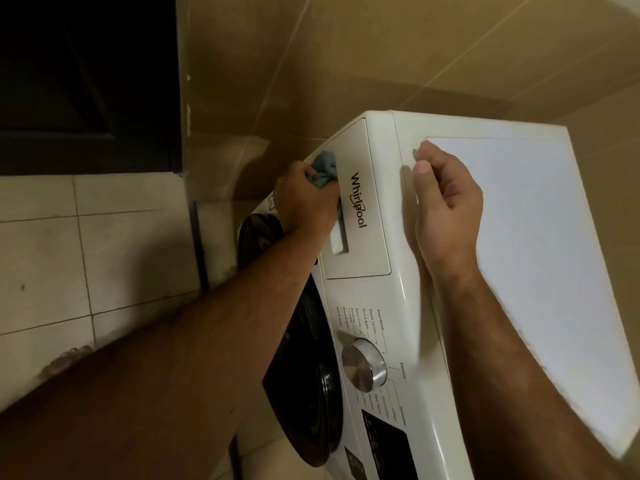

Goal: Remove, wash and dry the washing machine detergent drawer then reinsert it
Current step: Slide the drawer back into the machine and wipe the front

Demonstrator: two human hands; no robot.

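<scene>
Left hand: the left hand (308, 199) was at the front of the detergent drawer (356, 206), its fingers curled tight round a bunched blue-grey cloth (323, 168) and reaching into the drawer's recessed handle.
Right hand: the right hand (446, 206) lay on the top front edge of the washing machine (408, 306), fingers curled under into a loose fist that held nothing, thumb along the side and knuckles down on the white top.
Drawer: it sat in its slot at the upper corner of the machine's front, face flush with the panel and the Whirlpool name printed across it.
Cloth: it was pressed against the drawer face just beside the brand name, and part of it was hidden in the left hand.
Controls: a silver program dial (363, 365) stood further along the front panel, ringed by printed cycle names, with a dark display (384, 445) beyond it.
Door: the dark round door (304, 358) showed below the left forearm.
Surroundings: beige wall tiles rose behind the machine, pale floor tiles (45, 258) lay to the left, and a dark doorway (86, 77) filled the upper-left corner.
</scene>
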